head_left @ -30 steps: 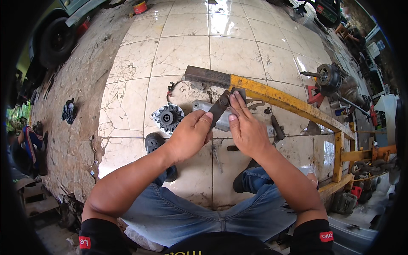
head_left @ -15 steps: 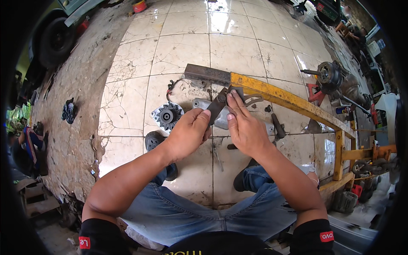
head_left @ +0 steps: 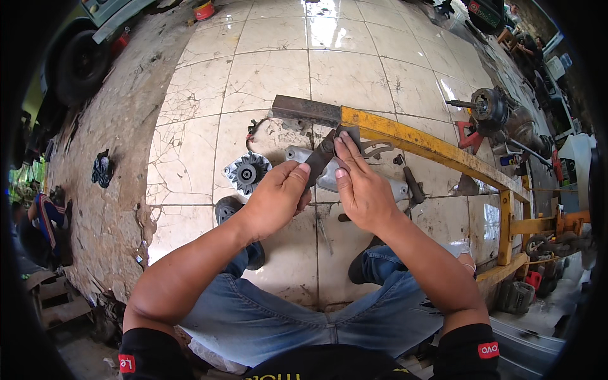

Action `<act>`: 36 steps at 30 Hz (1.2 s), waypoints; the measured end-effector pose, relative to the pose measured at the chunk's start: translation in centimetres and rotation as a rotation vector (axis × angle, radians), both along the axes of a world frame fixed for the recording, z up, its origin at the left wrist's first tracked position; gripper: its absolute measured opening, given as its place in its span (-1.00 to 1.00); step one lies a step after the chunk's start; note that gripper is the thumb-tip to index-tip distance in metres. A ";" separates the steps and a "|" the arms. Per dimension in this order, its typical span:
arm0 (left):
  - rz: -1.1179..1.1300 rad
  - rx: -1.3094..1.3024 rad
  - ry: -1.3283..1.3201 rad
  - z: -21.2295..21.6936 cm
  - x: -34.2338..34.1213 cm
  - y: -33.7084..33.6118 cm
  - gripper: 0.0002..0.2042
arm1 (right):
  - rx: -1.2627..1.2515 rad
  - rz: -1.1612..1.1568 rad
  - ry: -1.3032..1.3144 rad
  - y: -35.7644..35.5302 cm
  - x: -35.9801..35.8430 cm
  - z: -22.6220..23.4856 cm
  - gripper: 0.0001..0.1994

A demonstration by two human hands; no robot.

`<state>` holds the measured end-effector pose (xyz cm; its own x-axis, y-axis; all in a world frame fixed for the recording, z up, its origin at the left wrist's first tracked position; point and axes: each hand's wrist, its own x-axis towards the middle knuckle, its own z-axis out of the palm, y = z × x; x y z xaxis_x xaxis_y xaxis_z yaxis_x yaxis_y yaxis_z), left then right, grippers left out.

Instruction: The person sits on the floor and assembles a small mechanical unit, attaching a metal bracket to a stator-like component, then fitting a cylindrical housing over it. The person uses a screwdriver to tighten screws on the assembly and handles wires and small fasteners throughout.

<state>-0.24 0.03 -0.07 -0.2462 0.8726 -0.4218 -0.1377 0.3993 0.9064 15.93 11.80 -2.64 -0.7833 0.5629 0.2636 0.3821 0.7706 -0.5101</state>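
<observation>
Tiles (head_left: 269,79) are spreading beneath as the left hand (head_left: 275,195) is pinching a bracket (head_left: 318,163) just ahead of it, the right hand (head_left: 368,196) is resting straight fingers on the far end, and a slack pinch could be dropping it onto the casing (head_left: 329,180) below.

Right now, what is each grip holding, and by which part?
The left grip holds a dark flat bar by its near end, thumb on top. The right grip rests fingers on a dark plate; whether held cannot be told.
</observation>
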 end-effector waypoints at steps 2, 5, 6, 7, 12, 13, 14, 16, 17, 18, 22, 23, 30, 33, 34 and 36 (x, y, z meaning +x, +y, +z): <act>-0.003 0.013 0.016 -0.1 -0.1 0.1 -0.67 | 0.004 -0.059 -0.031 1.2 0.2 -0.5 -0.52; -0.070 -0.023 0.017 0.9 -0.1 0.0 -0.68 | 0.021 -0.080 0.024 0.5 0.1 -1.3 -0.51; -0.033 -0.015 0.005 0.8 -0.1 -0.1 -0.68 | 0.007 -0.053 0.000 0.2 0.1 -0.6 -0.51; 0.004 -0.006 -0.008 0.7 0.0 -0.2 -0.67 | -0.006 -0.025 -0.024 0.0 0.1 0.0 -0.51; 0.010 0.015 -0.018 0.3 -0.2 0.3 -0.67 | 0.092 -0.100 0.061 1.6 0.5 -2.1 -0.51; 0.025 0.005 -0.022 0.4 -0.1 0.1 -0.67 | 0.011 -0.062 -0.020 -0.2 0.4 -0.6 -0.51; 0.041 -0.005 -0.026 0.3 -0.1 -0.1 -0.66 | 0.003 -0.030 -0.023 -0.3 0.3 -0.4 -0.51; 0.022 0.003 -0.005 -0.1 -0.4 0.0 -0.67 | 0.002 0.023 -0.022 0.2 0.2 0.2 -0.51; 0.013 0.007 0.005 -0.2 -0.6 0.0 -0.67 | -0.029 -0.055 -0.038 1.1 0.2 -0.7 -0.51; 0.022 0.011 -0.008 -0.2 -0.6 0.0 -0.68 | -0.025 -0.066 -0.009 1.3 0.2 -1.4 -0.51; 0.043 -0.002 -0.053 0.2 -0.8 -0.3 -0.69 | -0.049 -0.014 0.038 0.0 0.0 -1.2 -0.52; 0.044 -0.013 -0.062 0.4 -0.9 -0.5 -0.69 | -0.068 0.005 0.028 0.5 0.0 -1.3 -0.52; 0.055 0.054 -0.091 0.4 -0.8 0.0 -0.68 | -0.095 -0.149 0.107 6.7 1.5 -3.5 -0.54; 0.100 0.027 -0.113 0.5 -0.9 -0.4 -0.66 | -0.079 0.135 0.151 1.1 -0.4 -0.7 -0.54; 0.124 0.013 -0.129 0.9 -0.8 -0.4 -0.66 | -0.084 0.115 0.112 1.3 -0.2 -0.6 -0.54; 0.141 0.006 -0.165 1.4 -0.9 -0.4 -0.66 | -0.090 0.076 0.039 3.1 0.4 -0.2 -0.54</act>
